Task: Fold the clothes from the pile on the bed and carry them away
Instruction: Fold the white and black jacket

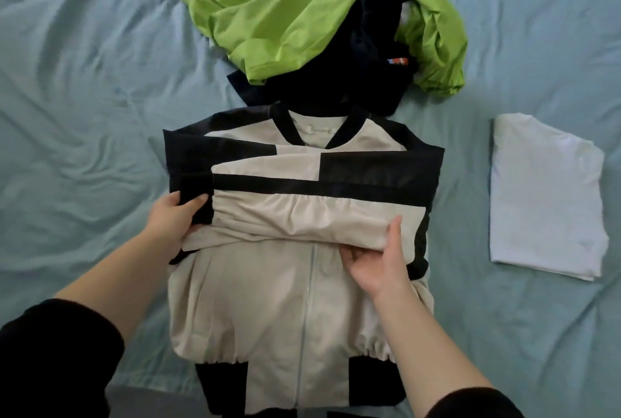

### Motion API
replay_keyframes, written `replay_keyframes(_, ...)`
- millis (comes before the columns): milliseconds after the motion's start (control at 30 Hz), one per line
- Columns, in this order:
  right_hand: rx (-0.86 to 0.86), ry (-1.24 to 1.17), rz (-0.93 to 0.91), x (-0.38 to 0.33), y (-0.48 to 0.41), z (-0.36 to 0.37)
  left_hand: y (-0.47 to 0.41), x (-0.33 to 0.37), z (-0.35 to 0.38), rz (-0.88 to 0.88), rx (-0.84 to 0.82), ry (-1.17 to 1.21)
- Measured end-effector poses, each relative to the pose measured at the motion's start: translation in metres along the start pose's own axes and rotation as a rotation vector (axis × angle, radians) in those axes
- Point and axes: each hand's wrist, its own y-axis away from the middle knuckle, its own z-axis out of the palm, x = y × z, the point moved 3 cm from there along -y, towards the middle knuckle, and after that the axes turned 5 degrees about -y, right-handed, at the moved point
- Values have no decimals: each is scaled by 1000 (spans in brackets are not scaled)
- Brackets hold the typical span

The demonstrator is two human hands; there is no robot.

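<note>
A beige and black zip jacket (pixel 268 300) lies face up on the bed in front of me, both sleeves folded across its chest. My left hand (pixel 171 216) grips the black cuff of one sleeve at the jacket's left edge. My right hand (pixel 379 259) pinches the folded beige sleeve fabric at the middle right. Behind the jacket sits the pile: a lime green garment (pixel 268 21) draped over a black garment (pixel 336 81). A white T-shirt (pixel 544 195) lies folded to the right.
A wrinkled light blue sheet (pixel 84 81) covers the bed all around the clothes. The bed's near edge runs under the jacket's hem at the bottom of the view.
</note>
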Motion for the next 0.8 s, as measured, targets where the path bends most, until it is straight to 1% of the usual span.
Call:
replay_keyframes(67, -61, -31, -31, 0, -2, 3, -2, -1, 1, -1, -18, 22)
replay_keyframes(133, -97, -94, -116, -9, -4, 2, -2, 1, 3, 18, -48, 33)
replay_keyframes(200, -97, -174, -212, -23, -5, -5, -3, 4, 5, 60, -80, 28)
replay_keyframes(267, -64, -196, -258, -32, -4, -14, -3, 6, 7, 72, -104, -10)
replay_keyframes(333, -4, -119, -253, -34, 2, -19, -4, 3, 10, 41, -101, -57)
replay_keyframes(400, 94, 54, -216, -31, 11, -25, -3, 1, 11, 29, -42, -143)
replay_keyframes(433, 165, 175, -208, -29, 17, -30, -1, 2, 12, 58, 24, -232)
replay_keyframes(467, 259, 348, -235, -29, 25, -37, 2, 4, 12, 104, 122, -362)
replay_keyframes(500, 373, 553, -324, -31, 36, -44, 9, 9, 12, 171, 236, -514)
replay_keyframes(533, 469, 753, -495, -35, 46, -49, 18, 15, 16, 270, 330, -649)
replay_keyframes(567, 510, 914, -720, -40, 54, -47, 28, 20, 23, 395, 367, -740)
replay_keyframes(600, 474, 1037, -948, -43, 59, -38, 38, 23, 35, 538, 342, -814)
replay_keyframes(633, 380, 1167, -1152, -43, 58, -25, 46, 22, 51, 676, 276, -912)
replay_keyframes(667, 267, 1352, -1297, -41, 52, -9, 52, 19, 67, 788, 188, -1032)
replay_keyframes(700, 169, 1606, -1346, -36, 38, 9, 53, 12, 82, 863, 99, -1157)
replay_keyframes(733, 84, 1883, -1317, -30, 23, 23, 49, 6, 90, 901, 30, -1276)
replay_keyframes(767, 23, 2144, -1250, -28, 4, 30, 39, -3, 92, 893, -17, -1374)
replay_keyframes(800, 2, 2344, -1169, -30, -14, 31, 24, -11, 90, 845, -44, -1440)
